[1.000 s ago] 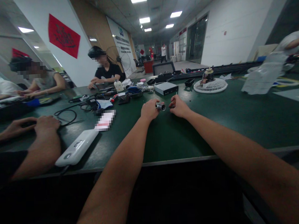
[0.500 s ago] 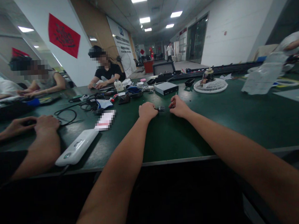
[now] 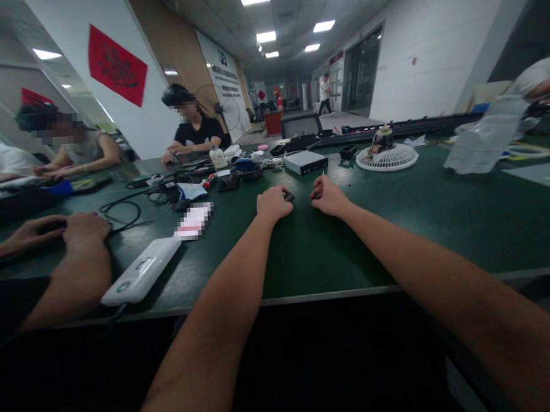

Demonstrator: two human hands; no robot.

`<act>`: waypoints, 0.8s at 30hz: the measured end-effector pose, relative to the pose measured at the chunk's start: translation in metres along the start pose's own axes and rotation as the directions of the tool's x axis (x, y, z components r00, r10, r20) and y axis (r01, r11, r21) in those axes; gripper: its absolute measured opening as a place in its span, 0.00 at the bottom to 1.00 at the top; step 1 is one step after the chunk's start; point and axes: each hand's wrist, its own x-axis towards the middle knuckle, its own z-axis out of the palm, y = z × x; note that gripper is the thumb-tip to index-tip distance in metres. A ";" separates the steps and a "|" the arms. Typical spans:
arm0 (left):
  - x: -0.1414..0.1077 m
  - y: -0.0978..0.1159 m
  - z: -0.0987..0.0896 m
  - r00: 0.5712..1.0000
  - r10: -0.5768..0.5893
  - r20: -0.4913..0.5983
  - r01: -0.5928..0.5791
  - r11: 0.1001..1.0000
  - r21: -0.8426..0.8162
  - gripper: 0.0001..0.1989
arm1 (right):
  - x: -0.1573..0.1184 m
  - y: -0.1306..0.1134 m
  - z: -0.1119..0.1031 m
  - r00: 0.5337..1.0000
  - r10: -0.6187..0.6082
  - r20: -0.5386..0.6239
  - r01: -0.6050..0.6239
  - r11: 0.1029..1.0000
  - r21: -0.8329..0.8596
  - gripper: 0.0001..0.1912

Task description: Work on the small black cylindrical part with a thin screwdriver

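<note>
My left hand (image 3: 274,205) is closed around a small dark object (image 3: 288,196), which shows at the fingertips; its kind is too small to tell. A short gap to the right, my right hand (image 3: 328,197) has its fingers pinched together, and a thin light tip (image 3: 323,173) sticks up above them. What that thin piece is cannot be made out. Both hands are low over the green table (image 3: 323,252). Just beyond them lies a silver and black box (image 3: 306,162).
A white round fan grille (image 3: 387,158) stands behind on the right. Cables (image 3: 123,214), a phone (image 3: 194,221) and a white device (image 3: 142,271) lie left. Another person's hands (image 3: 85,228) rest at far left. Plastic wrapping (image 3: 481,140) is at right.
The dark object at my left hand has turned and drawn in closer to the fingers, so less of it sticks out. My right hand is nearly still. A person in the background has walked right.
</note>
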 end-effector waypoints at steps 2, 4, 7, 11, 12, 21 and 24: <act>0.000 0.000 0.001 1.000 -0.002 -0.001 0.002 1.000 -0.002 0.21 | 0.000 0.000 0.000 1.000 0.002 -0.003 -0.002 1.000 -0.006 0.24; 0.001 0.000 0.001 1.000 -0.011 0.002 0.011 1.000 0.004 0.21 | 0.000 0.001 -0.001 1.000 0.004 -0.002 -0.004 1.000 -0.006 0.24; 0.002 0.000 0.002 1.000 -0.013 0.010 0.013 0.999 0.031 0.23 | 0.000 0.001 -0.001 1.000 0.007 -0.015 -0.007 1.000 0.004 0.25; 0.002 -0.002 0.003 0.999 0.029 0.013 -0.030 0.998 0.054 0.20 | 0.001 0.002 0.000 0.999 0.021 -0.034 -0.020 1.000 0.020 0.24; 0.002 -0.002 0.003 0.999 0.038 0.011 -0.039 0.998 0.052 0.19 | 0.002 0.002 0.001 0.999 0.033 -0.032 -0.032 0.999 0.037 0.23; 0.004 -0.002 0.001 0.981 0.179 -0.073 -0.186 0.979 -0.087 0.23 | 0.007 0.008 0.003 0.997 0.071 0.004 -0.070 0.984 0.166 0.24; 0.004 0.001 0.000 0.967 0.226 -0.119 -0.242 0.960 -0.141 0.23 | 0.006 0.005 0.001 0.997 0.071 -0.009 -0.069 0.985 0.161 0.27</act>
